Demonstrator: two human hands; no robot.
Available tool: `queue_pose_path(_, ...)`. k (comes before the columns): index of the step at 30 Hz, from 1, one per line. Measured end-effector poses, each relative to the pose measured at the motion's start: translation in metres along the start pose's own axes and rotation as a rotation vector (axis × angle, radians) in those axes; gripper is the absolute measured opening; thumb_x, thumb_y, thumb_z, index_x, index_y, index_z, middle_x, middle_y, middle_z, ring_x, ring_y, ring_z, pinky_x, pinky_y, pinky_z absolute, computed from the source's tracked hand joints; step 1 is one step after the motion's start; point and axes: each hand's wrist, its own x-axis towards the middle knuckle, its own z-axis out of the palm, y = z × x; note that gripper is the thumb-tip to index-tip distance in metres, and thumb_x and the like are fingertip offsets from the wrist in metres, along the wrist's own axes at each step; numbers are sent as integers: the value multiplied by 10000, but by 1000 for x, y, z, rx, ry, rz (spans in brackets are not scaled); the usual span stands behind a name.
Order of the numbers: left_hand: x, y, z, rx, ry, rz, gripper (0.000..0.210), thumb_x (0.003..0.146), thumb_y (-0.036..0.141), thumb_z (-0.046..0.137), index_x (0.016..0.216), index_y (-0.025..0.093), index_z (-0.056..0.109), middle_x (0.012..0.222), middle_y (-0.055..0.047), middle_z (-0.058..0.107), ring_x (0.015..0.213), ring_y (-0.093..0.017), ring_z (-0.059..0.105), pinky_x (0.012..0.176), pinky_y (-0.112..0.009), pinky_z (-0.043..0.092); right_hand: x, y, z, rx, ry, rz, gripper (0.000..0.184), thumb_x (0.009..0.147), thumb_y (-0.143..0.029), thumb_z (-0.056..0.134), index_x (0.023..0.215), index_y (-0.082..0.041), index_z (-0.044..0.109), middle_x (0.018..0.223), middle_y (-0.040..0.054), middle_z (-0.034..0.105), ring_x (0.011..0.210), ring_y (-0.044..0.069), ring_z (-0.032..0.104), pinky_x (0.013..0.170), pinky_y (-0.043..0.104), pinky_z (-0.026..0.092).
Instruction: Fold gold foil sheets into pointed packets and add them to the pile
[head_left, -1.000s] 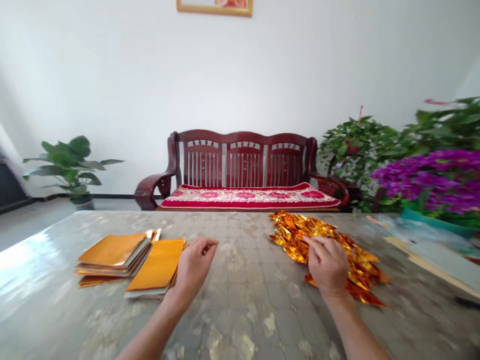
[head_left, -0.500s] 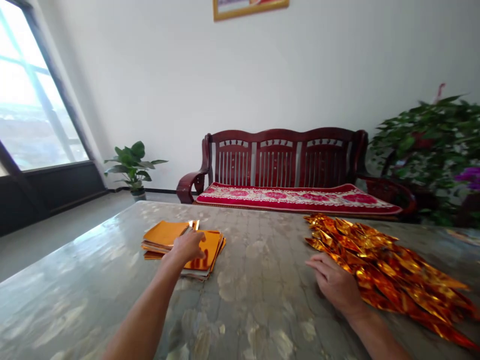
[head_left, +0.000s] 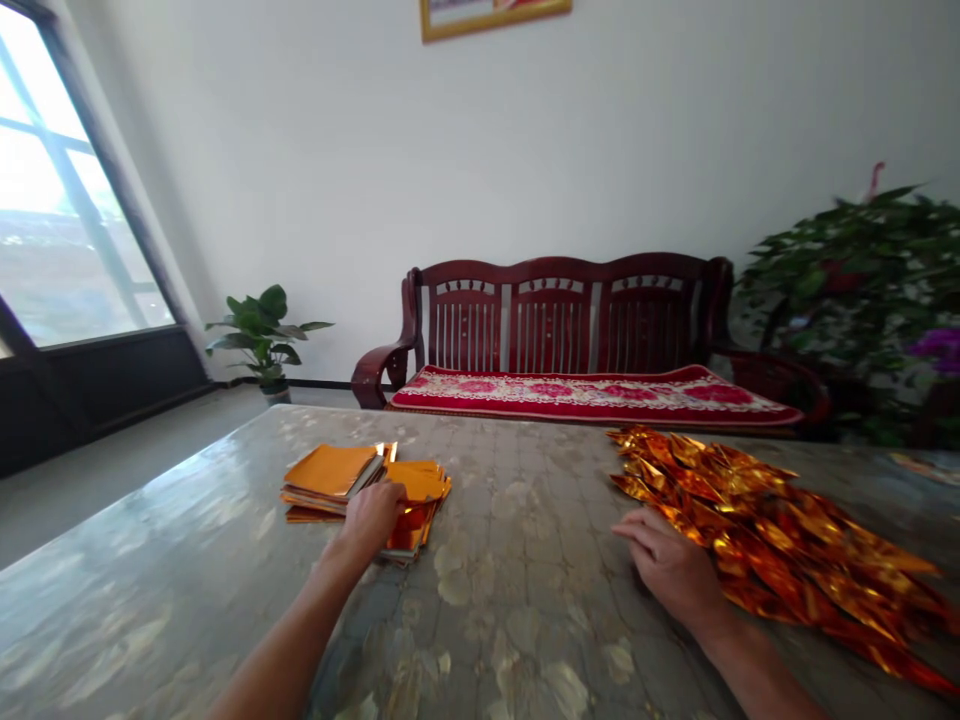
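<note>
My left hand [head_left: 375, 517] is over the right-hand stack of gold foil paper [head_left: 431, 485], its fingers closed at the near edge of the top sheet, which looks bent up beneath them. The fingertips are partly hidden. Touching that stack on the left is a second, thicker stack of foil sheets [head_left: 326, 470]. Across the table, my right hand [head_left: 671, 568] rests with fingers curled together and nothing visible in them. It lies beside a pile of folded, pointed gold foil pieces [head_left: 750, 520], close to the pile's left edge.
Both stacks and the pile lie on a grey, flower-patterned tabletop [head_left: 510, 580]. Behind it stands a dark red wooden bench [head_left: 559, 320] with a red floral cover [head_left: 555, 392]. A potted plant [head_left: 262, 330] is at the left, a larger leafy plant [head_left: 862, 290] at the right.
My left hand has drawn slightly down and closed its fingers on the right-hand stack, where the top sheet now bends. My right hand has stayed in place.
</note>
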Motion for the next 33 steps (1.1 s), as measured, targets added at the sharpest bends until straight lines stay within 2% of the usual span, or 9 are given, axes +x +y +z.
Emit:
queue_pose_path(6,-7,-1,3,-45,44,24,314,943,234,436,844,183,729,912,-109,746,897,-241,694,747,-296,468,0,-1,1,87,-74,88,313,860,-190,440,868,-257,745,901,26,717,826,175,699,716,280,538)
queue_pose_path(11,-19,21,6,-193,122,216,306,992,264,410,1035,265,713,1088,-17,733,1011,-156,665,858,-224,465,5,-14,3,316,-162,290,283,869,-316,483,948,-235,743,988,62,723,934,237,683,849,379,524)
queue_pose_path(14,-30,50,14,-352,390,532,261,980,242,461,1006,233,720,984,-54,744,929,-189,669,863,-296,483,9,-31,3,640,-317,603,455,900,-504,464,1157,-193,674,963,90,732,760,222,694,656,346,549)
queue_pose_path(17,-41,83,25,-345,584,754,188,971,233,512,1010,222,696,969,-48,747,897,-188,672,943,-365,464,12,-53,0,1012,-426,817,654,894,-620,432,1365,-173,507,1065,126,714,763,216,703,494,269,498)
queue_pose_path(21,-47,116,37,-253,733,924,221,982,166,472,1099,211,654,1077,-36,743,1005,-191,664,1040,-404,408,14,-78,3,1161,-472,913,690,837,-602,568,1376,-179,480,1144,128,694,738,192,700,405,208,435)
queue_pose_path(24,-44,132,41,-217,720,985,224,984,171,469,1126,219,636,1117,-28,733,1037,-193,659,1043,-406,421,14,-83,11,1066,-383,824,628,761,-412,684,1323,-171,541,991,82,740,672,189,683,424,225,452)
queue_pose_path(28,-40,142,40,-231,660,796,394,930,259,597,1316,228,525,1296,-93,640,1097,-249,636,941,-410,512,13,-70,9,598,66,581,437,843,-255,597,1275,-189,604,921,55,758,776,203,699,713,325,553)
queue_pose_path(31,-39,146,38,-420,632,574,685,889,228,636,1488,245,305,1411,-142,519,1082,-246,639,872,-385,554,13,-62,-8,227,223,116,327,903,-149,545,1187,-254,671,959,35,765,851,184,694,806,320,514)
queue_pose_path(33,-37,149,39,-609,550,557,759,872,154,600,1518,281,222,1431,-127,479,990,-188,660,823,-331,574,13,-61,-19,82,230,-116,334,903,-86,547,1148,-266,685,1029,27,759,895,175,675,822,309,486)
